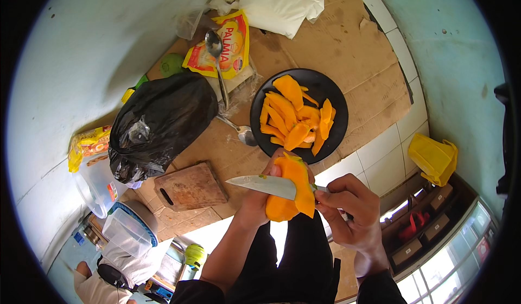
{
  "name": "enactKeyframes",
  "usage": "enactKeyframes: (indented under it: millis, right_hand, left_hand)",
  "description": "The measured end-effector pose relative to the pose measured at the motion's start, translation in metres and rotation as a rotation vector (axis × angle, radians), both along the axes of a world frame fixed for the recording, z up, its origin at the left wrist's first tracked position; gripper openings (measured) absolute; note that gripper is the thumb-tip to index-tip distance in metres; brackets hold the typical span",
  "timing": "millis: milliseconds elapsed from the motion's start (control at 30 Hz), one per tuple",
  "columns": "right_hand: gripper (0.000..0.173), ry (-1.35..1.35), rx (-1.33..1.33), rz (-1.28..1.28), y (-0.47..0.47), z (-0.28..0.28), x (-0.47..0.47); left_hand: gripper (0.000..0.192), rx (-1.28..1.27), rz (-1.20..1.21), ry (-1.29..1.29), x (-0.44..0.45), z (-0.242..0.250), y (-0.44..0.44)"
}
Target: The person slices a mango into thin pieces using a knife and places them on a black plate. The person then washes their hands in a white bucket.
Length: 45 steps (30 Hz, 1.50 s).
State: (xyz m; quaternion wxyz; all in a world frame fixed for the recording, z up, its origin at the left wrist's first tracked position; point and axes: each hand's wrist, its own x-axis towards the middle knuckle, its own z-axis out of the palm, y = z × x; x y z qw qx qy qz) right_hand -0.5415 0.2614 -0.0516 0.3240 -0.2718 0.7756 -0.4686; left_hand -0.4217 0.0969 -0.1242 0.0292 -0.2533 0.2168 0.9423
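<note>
My left hand (257,202) holds a peeled piece of orange mango (281,209) from the left and behind. My right hand (351,210) grips the handle of a kitchen knife (266,185), whose blade points left across the fruit. A long orange slice (303,190) lies over the blade and partly hides it. Small green bits stick to the metal. Just beyond my hands, a round black plate (338,139) bears several orange mango slices (285,108).
Cardboard (342,43) covers the table. At the left are a wooden cutting board (191,187), a black plastic bag (163,117) and a clear container (95,182). Two metal spoons (246,135) lie near the plate, beside a yellow-red Palmia packet (228,43). Another person (122,263) is at lower left.
</note>
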Motion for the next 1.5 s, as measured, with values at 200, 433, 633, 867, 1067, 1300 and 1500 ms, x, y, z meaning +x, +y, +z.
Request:
enactKeyframes:
  millis: [200,433,633,867,1067,1300,1500]
  right_hand:
    - [0.015,0.094,-0.056,-0.063,-0.005,-0.004,0.002]
    - [0.015,0.142,-0.022,-0.078,-0.001,-0.009,0.006]
    - [0.013,0.094,-0.002,-0.131,0.006,-0.017,0.009]
    - [0.014,0.126,-0.037,-0.167,0.006,-0.035,0.005]
    - [0.009,0.1,-0.039,-0.189,0.005,-0.051,-0.004]
    - [0.01,0.007,-0.128,-0.184,0.002,-0.058,-0.014]
    - [0.011,-0.134,-0.183,-0.184,0.002,-0.056,-0.019]
  left_hand:
    - [0.043,0.112,0.01,0.003,0.005,-0.008,-0.003]
    - [0.036,0.127,0.0,0.023,0.008,-0.015,-0.002]
    - [0.045,0.093,0.03,-0.079,0.009,-0.01,0.0]
    - [0.06,0.073,-0.058,-0.237,-0.002,-0.005,0.011]
    - [0.061,0.08,-0.088,-0.203,-0.015,-0.013,0.005]
    - [0.063,0.079,-0.126,-0.085,-0.018,-0.024,-0.012]
    - [0.062,-0.156,-0.207,-0.071,-0.02,-0.021,-0.018]
